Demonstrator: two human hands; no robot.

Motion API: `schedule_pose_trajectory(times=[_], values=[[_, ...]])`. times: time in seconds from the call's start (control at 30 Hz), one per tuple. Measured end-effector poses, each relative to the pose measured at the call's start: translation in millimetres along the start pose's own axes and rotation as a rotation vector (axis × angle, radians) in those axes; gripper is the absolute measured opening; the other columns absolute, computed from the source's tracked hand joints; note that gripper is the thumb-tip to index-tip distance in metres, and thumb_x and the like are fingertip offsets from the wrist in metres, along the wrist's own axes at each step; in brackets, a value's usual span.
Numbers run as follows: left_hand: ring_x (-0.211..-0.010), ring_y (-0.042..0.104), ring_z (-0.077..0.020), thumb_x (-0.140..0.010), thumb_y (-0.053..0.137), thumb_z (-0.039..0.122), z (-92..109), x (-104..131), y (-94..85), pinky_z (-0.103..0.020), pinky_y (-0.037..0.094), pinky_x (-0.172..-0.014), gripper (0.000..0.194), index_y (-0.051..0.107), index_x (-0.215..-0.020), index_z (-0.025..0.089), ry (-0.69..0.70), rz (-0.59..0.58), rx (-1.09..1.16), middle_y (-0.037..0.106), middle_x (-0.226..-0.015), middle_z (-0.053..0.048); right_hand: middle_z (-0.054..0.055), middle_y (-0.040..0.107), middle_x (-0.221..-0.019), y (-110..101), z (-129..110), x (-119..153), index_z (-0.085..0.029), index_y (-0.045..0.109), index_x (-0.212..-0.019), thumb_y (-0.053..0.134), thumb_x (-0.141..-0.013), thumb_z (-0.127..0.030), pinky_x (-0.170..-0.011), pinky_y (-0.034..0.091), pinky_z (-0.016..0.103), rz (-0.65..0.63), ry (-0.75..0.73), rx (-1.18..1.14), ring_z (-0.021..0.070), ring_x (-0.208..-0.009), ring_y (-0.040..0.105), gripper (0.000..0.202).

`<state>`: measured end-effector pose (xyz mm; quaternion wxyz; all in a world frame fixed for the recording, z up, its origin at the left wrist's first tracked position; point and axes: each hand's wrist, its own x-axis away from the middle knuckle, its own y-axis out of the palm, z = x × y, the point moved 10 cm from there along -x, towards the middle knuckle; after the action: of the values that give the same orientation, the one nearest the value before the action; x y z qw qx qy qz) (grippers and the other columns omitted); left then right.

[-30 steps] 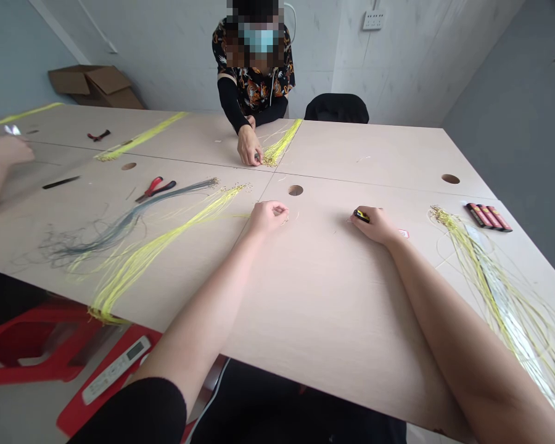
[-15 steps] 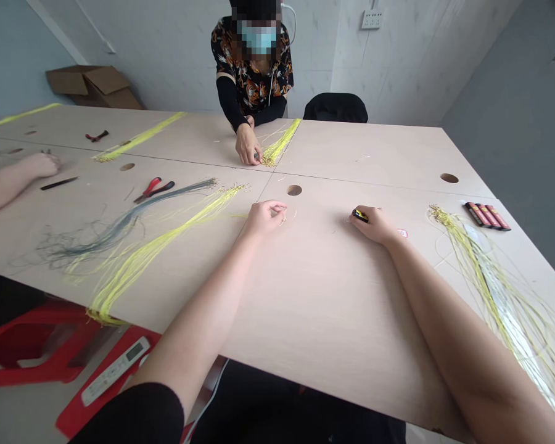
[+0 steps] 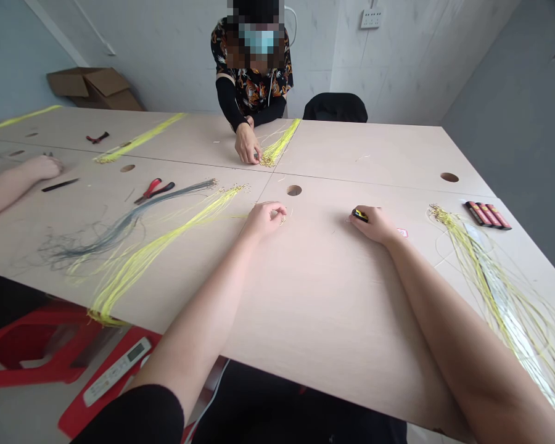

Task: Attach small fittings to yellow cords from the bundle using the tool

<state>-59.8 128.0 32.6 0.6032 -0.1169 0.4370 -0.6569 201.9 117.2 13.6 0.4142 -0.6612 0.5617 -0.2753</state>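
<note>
A co-worker's hand [image 3: 46, 166] rests at the far left of a pale wooden tabletop [image 3: 314, 308], just beside a slim black tool [image 3: 61, 185]. Next come pliers [image 3: 153, 186] with red-and-black handles, then a grey wire bundle [image 3: 132, 216] and a yellow wire bundle [image 3: 166, 239] lying side by side. Across from the wearer, a person in a patterned shirt [image 3: 254, 89] reaches down to another yellow bundle [image 3: 281, 140]. At center, the wearer's left hand [image 3: 263, 219] sits low, fingers curled into a pinch on a fine strand [image 3: 283, 219], its gold-colored end showing below the fingertips. Well apart, the right hand [image 3: 377, 225] closes its fingers around a small black-and-yellow object [image 3: 360, 215] near the tabletop. At right, a loose yellow bundle [image 3: 472, 259] spreads near four red-and-black sticks [image 3: 488, 216] lying in a row.
</note>
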Motion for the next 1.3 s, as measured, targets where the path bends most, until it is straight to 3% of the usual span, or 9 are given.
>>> schedule_pose_trajectory(times=[0.27,0.57,1.07,1.3], values=[[-0.074,0.065,-0.0119,-0.077,0.053,0.015,1.1,-0.6,0.8,-0.021,0.052,-0.070,0.019,0.071,-0.084,0.017,0.004,-0.013,-0.022,0.073,-0.090,-0.004,0.003,0.055,-0.066,-0.6,0.4,0.2,-0.018,0.049,-0.069,0.044,-0.079,-0.038,-0.057,0.029,0.026,0.002,0.011,0.001,0.0140,-0.062,0.044,0.023],[-0.071,0.068,-0.0156,-0.071,0.057,0.012,-7.5,1.2,0.6,-0.026,0.053,-0.075,0.019,0.073,-0.080,0.017,-0.158,-0.046,-0.072,0.075,-0.080,-0.003,0.004,0.055,-0.066,-0.6,-0.5,-0.7,-0.018,0.050,-0.069,0.045,-0.079,-0.038,-0.057,0.029,0.026,0.014,-0.007,0.007,0.0141,-0.062,0.045,0.023],[-0.073,0.065,-0.0156,-0.072,0.065,0.019,-0.8,-0.3,3.0,-0.027,0.052,-0.074,0.009,0.073,-0.076,0.019,-0.025,-0.043,-0.056,0.074,-0.085,-0.004,0.004,0.055,-0.065,-2.1,-2.0,-0.3,-0.018,0.049,-0.068,0.046,-0.079,-0.036,-0.056,0.028,0.025,0.021,-0.020,-0.004,0.0138,-0.060,0.044,0.022],[-0.073,0.064,-0.0154,-0.075,0.062,0.019,-2.6,-0.1,2.0,-0.026,0.050,-0.074,0.011,0.072,-0.080,0.019,-0.071,-0.057,-0.084,0.073,-0.084,-0.004,0.004,0.056,-0.066,-0.9,-0.5,-0.5,-0.018,0.049,-0.068,0.046,-0.078,-0.038,-0.056,0.028,0.025,0.010,-0.005,0.004,0.0140,-0.062,0.045,0.023]])
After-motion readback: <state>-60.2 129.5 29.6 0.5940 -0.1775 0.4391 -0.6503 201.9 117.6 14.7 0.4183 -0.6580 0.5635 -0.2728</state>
